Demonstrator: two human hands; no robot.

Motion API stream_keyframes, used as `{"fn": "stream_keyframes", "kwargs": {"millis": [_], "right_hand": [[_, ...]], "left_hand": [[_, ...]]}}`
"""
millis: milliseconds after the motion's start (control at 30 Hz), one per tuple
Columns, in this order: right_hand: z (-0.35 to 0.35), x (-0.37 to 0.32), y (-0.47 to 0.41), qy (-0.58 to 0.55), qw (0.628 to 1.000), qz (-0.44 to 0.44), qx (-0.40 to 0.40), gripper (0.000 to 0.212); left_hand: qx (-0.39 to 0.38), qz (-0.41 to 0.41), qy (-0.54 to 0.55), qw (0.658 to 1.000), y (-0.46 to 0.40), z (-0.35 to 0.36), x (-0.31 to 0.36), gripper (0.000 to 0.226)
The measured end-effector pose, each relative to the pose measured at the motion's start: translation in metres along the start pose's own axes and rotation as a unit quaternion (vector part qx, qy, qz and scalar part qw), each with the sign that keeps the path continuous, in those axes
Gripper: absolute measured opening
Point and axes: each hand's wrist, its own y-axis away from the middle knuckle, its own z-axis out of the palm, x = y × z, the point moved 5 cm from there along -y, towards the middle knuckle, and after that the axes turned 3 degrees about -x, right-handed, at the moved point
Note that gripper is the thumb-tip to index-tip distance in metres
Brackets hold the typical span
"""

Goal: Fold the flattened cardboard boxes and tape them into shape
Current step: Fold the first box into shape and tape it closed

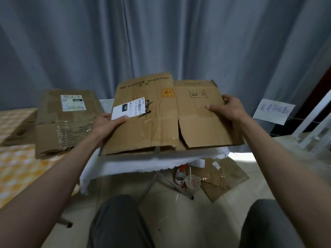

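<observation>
I've got the flattened brown cardboard box with its white shipping label, creased and tape-scarred, over the white-covered table; left hand and right hand pinch its side edges, with the stack of flattened cartons near my left fingers.

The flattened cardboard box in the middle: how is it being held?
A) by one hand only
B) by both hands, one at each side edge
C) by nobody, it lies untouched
B: the left hand and right hand each grip a side edge of the flattened cardboard box.
</observation>
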Motion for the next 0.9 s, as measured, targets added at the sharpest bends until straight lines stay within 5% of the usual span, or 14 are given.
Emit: {"fn": "stream_keyframes", "kwargs": {"millis": [267,433,633,900], "right_hand": [[0.029,-0.002,-0.03,0.011,1.0,0.006,-0.003,0.091],[0.094,-0.003,-0.053,-0.009,0.998,-0.023,-0.058,0.073],[0.13,0.023,-0.079,-0.073,0.991,0.01,-0.11,0.08],[0.125,0.057,-0.078,-0.088,0.973,0.121,-0.176,0.088]], "left_hand": [[0.032,-0.01,-0.012,0.999,-0.024,-0.002,-0.022,0.054],[0.089,-0.033,-0.071,0.993,-0.034,-0.05,-0.049,0.077],[0.117,-0.01,-0.103,0.988,-0.04,-0.073,-0.048,0.031],[-0.021,-0.068,-0.266,0.961,-0.033,-0.04,-0.054,0.049]]}}
